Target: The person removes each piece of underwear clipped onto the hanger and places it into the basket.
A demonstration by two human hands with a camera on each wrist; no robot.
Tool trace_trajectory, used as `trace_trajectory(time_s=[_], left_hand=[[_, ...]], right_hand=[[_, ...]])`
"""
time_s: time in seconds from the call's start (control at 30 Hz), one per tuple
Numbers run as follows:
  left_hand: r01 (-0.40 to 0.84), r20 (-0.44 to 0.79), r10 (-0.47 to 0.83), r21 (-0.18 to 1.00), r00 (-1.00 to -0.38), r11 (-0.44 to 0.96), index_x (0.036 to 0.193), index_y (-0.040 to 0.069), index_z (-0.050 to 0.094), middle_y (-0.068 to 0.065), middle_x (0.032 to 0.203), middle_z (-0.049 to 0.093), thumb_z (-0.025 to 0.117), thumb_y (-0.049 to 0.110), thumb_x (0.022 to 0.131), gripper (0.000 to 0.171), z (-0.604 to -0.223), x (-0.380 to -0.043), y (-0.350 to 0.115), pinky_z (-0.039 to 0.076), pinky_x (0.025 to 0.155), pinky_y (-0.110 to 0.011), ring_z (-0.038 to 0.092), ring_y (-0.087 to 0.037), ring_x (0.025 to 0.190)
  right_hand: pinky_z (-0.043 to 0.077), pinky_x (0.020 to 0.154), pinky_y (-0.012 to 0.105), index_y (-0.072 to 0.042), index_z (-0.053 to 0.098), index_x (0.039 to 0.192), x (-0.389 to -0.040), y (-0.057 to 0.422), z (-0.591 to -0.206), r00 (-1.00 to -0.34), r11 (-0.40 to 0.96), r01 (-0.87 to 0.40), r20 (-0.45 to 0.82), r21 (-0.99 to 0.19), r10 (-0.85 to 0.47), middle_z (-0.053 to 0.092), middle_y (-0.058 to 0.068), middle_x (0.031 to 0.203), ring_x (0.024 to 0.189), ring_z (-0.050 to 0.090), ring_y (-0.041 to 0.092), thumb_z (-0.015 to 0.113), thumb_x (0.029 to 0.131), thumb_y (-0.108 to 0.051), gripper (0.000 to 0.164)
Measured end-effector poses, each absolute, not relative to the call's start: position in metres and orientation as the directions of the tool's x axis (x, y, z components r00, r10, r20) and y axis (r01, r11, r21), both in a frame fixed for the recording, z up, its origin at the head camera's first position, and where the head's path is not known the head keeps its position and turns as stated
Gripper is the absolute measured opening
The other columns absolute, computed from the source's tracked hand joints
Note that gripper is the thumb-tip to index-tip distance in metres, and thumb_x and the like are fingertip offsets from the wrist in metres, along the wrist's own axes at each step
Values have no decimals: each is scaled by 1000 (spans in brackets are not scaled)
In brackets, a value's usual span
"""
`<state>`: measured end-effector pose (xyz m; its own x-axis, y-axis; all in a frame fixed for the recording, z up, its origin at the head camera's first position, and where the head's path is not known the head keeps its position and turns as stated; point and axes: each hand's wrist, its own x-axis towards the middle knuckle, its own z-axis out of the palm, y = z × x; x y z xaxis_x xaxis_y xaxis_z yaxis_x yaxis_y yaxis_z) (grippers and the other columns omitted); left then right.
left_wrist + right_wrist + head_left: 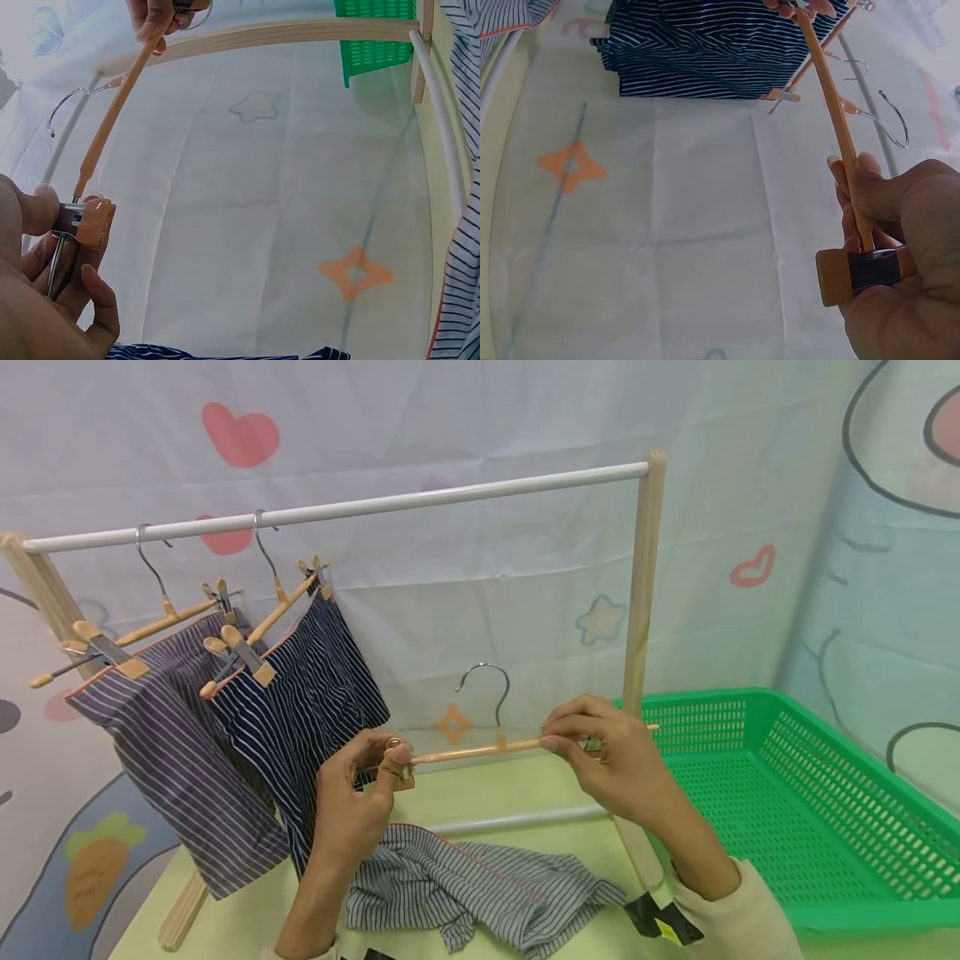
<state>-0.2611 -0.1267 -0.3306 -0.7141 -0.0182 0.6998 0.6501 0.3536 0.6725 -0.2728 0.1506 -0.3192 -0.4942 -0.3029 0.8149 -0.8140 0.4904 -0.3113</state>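
Note:
Both hands hold a clip hanger (468, 752) level in front of the rack, its metal hook pointing up. My left hand (348, 806) pinches the clip (96, 222) at the left end between thumb and fingers. Toward the other end, my right hand (617, 762) grips the wooden bar with thumb and fingertips, beside the right clip (872, 271). No cloth hangs from this hanger. Below it, a grey striped garment (517, 893) with an orange-red edge lies rumpled on the table.
A wooden rack with a white rail (450, 493) stands behind the hands. Purple-grey striped shorts (195, 752) and navy striped shorts (300, 710) hang from clip hangers at its left. A green basket (847, 917) sits on the right, close to the right forearm.

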Motion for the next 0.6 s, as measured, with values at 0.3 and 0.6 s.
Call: trace_trajectory(time_s=[0.3,0.6], left_hand=[[630,671,53,662,-739,406,104,16,65,-1,92,66,61,26,92,16,-334,-265,-128,50,75,-40,58,-10,84],[644,666,101,655,-739,395,110,18,62,-2,97,64,59,24,93,19,-335,-267,-130,52,74,-36,59,-10,83]], right_hand=[[50,60,31,-10,73,84,-273,153,-317,-471,491,-823,827,-287,-306,65,1,93,84,57,10,71,81,-5,7],[50,61,32,-12,73,87,-272,155,-315,-493,495,-813,815,-307,-304,65,-1,95,85,57,12,70,83,-7,7]])
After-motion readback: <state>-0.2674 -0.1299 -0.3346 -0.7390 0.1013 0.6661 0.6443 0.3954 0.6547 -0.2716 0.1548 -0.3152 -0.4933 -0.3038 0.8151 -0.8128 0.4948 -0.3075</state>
